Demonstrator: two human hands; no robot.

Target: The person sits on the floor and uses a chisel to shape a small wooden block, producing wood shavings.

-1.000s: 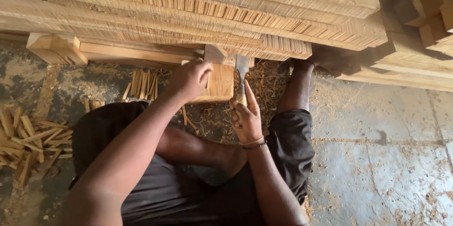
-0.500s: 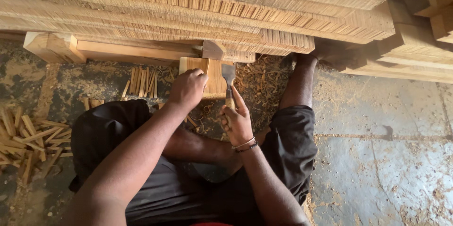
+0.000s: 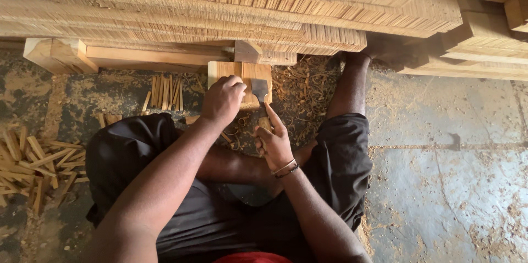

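At the far left we see a loose heap of pale split wooden slivers (image 3: pixel 30 161) on the dusty grey concrete floor (image 3: pixel 451 186), well apart from the work. Nearer the middle, a small row of short pale wooden sticks (image 3: pixel 165 90) lies just beside the block, under the long stacked bundles of thin pale wooden strips (image 3: pixel 231 4).

Our left hand (image 3: pixel 223 98) rests on top of the small rectangular pale wooden block (image 3: pixel 242 79), fingers curled down over its near left part and pressing it in place. The block stands on the floor, its far edge apparently against the light wooden beam (image 3: pixel 148 54), with curly wood shavings (image 3: pixel 300 90) strewn to its right. We judge the block stiff, dry and light, likely to skid or tip unless held down firmly, and best gripped from above across its width, clear of the cutting edge.

Our right hand (image 3: pixel 274 142), with thin bangles at the wrist, is closed around the handle of the broad flat grey metal chisel blade (image 3: pixel 259 91), forefinger stretched along it. The blade lies on the block's right half; whether its edge is biting into the wood we cannot quite tell. The tool looks rigid and sharp, best held low on the handle.
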